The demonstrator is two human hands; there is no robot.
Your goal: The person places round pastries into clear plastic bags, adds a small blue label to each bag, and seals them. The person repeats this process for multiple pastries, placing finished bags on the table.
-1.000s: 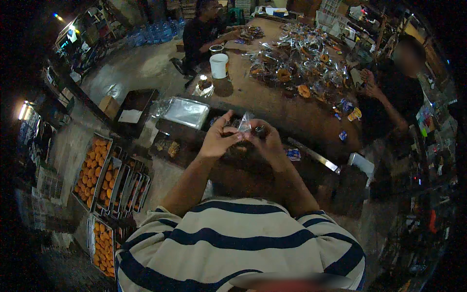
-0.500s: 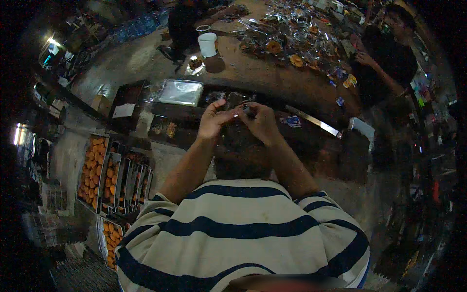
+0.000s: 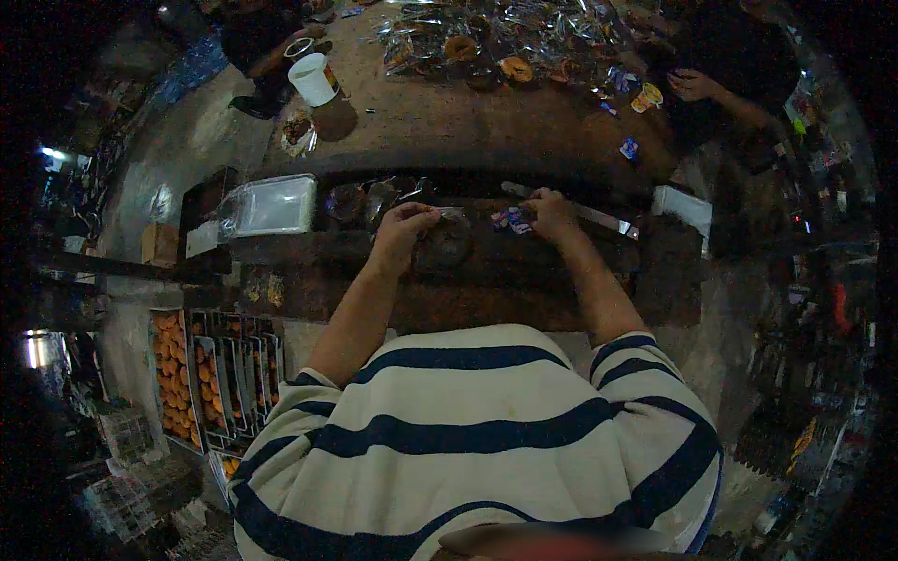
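Note:
My left hand (image 3: 407, 232) is closed in a pinch on the edge of a clear plastic bag (image 3: 447, 238). Something dark and round seems to lie in or under that bag, too dim to name. Farther right, my right hand (image 3: 556, 215) reaches over a small heap of blue and purple printed packets (image 3: 510, 221), its fingers bent and slightly apart at the heap's edge. Behind that hand lies a long flat metal blade (image 3: 603, 221) with a handle. Crumpled clear wrapping (image 3: 398, 192) sits just beyond my left hand.
A stack of clear bags (image 3: 273, 206) lies to the left, a white box (image 3: 683, 206) to the right. Beyond are a white bucket (image 3: 313, 79), a heap of wrapped baked rings (image 3: 514, 68) and two people. Trays of brown baked goods (image 3: 175, 374) stand at lower left.
My hands were together and have moved apart. The right has gone rightward to the printed packets, while the left keeps a pinch on the bag. The whole view has shifted.

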